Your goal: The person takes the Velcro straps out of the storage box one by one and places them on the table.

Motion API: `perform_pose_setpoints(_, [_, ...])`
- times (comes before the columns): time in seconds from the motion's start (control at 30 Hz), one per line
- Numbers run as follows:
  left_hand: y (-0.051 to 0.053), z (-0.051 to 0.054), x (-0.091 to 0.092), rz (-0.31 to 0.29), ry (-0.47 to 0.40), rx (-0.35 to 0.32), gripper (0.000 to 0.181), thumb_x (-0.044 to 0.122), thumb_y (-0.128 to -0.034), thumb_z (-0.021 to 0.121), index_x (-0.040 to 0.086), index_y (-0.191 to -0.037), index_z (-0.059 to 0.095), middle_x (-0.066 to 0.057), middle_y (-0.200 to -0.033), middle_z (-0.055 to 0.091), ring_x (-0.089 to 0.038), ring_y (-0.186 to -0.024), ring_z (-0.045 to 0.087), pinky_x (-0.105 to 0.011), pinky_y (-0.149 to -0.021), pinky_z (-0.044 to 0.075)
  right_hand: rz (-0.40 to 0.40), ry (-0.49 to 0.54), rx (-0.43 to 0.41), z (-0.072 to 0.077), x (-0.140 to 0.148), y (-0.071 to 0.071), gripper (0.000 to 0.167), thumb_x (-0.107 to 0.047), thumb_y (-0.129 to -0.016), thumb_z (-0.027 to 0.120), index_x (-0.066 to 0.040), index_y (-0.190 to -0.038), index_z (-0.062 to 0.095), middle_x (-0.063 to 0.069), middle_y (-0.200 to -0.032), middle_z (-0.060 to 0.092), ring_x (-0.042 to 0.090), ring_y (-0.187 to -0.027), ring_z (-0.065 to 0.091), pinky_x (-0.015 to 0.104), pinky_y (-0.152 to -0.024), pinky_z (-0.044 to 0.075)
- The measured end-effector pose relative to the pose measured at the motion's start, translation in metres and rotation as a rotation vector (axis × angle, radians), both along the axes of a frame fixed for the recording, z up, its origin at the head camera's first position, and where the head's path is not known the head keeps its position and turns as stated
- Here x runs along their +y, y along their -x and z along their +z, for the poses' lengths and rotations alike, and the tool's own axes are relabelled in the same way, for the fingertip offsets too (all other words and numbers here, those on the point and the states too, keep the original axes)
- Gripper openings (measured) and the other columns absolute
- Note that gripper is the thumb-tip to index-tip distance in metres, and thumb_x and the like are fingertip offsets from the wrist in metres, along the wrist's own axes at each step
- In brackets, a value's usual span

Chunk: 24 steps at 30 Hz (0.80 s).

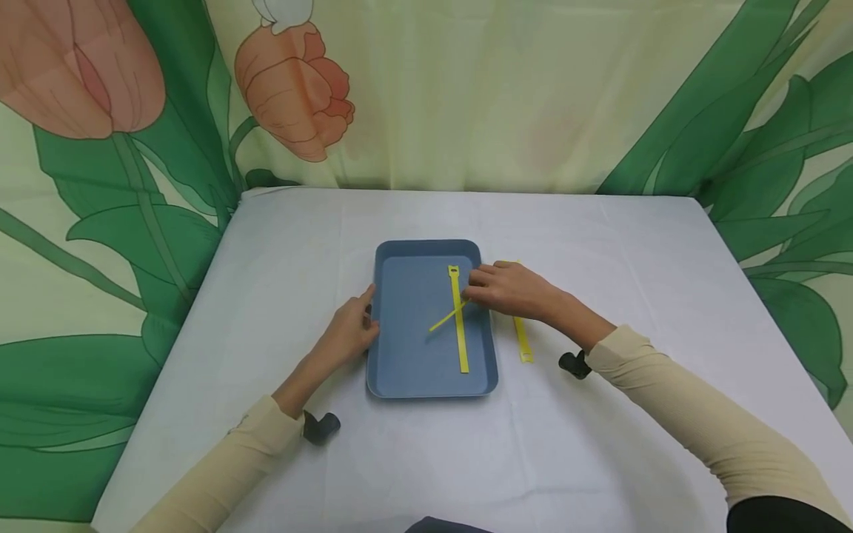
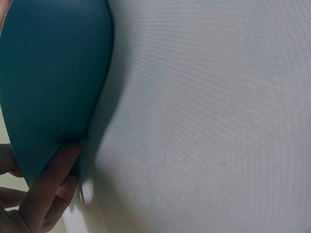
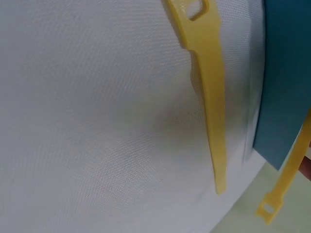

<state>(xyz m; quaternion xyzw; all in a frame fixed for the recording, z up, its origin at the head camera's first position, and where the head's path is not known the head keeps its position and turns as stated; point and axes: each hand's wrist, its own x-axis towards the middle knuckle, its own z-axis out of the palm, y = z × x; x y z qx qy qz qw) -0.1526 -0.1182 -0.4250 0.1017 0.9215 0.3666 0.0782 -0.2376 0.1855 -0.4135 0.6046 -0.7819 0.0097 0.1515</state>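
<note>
The left hand (image 1: 346,326) reaches in from the lower left of the head view, and its fingers and thumb hold the left edge of a tray. In the left wrist view, fingers press against the tray's outer wall at the lower left, low down by the cloth. The right hand (image 1: 509,287) comes in from the lower right, over the tray's right edge, its fingers clamped together on a held yellow strap (image 1: 443,321). That strap slants down to the left from the fingertips, and its slotted end shows at the lower right of the right wrist view.

The blue-grey tray (image 1: 406,355) lies near the middle of the head view. In its right half a flat yellow strap (image 1: 461,340) runs lengthwise, slotted end toward the top; the held strap crosses over it, though whether the two touch cannot be told. Just right of the tray, a third yellow strap (image 1: 522,340) rests on the cloth, partly behind the right hand, its slotted end toward the bottom.

White cloth covers the desk (image 1: 293,252). Behind it hangs a pale yellow curtain (image 1: 466,89) with orange flowers at the upper left and green leaves at both sides. Both sleeves (image 1: 693,400) are beige.
</note>
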Motion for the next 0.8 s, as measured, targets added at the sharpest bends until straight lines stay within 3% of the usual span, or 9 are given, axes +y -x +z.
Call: perform_pose_setpoints(0.8, [0.000,-0.001,-0.001,0.013,0.012,-0.019,0.070,-0.001,-0.0841,0.058,-0.008,-0.145,0.023,-0.025,-0.109,0.053,-0.030,-0.095,0.058,-0.030,-0.072,0.053,-0.117,-0.034,-0.015,0.006,0.019,-0.004,0.028,-0.007,-0.077,0.076,-0.014,-0.101,0.064,0.003,-0.091,0.060,0.018,-0.079,0.055,0.028,-0.060,0.047])
